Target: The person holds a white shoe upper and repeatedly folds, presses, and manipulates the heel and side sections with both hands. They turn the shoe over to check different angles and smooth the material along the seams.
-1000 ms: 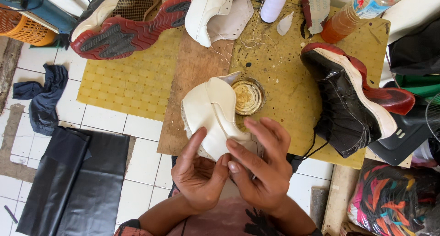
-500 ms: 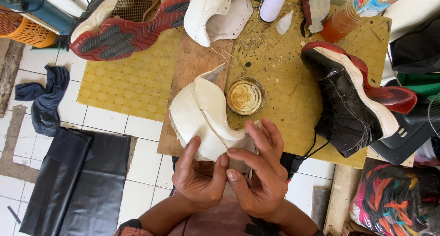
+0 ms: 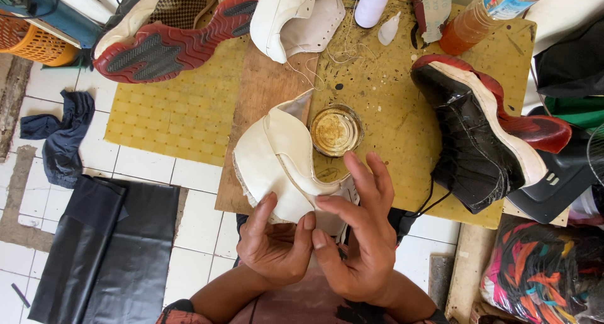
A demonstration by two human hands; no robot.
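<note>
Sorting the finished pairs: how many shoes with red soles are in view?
2. One red-soled shoe lies sole-up at the top left of the mat; a black shoe with a red sole lies at the right. Others may be hidden beyond the frame.

Soft, even daylight fills the scene, with only faint shadows under the hands. A mild sheen sits on the black shoe [image 3: 478, 141] right of the grip. Focus is sharp; edges bend slightly outward.
</note>
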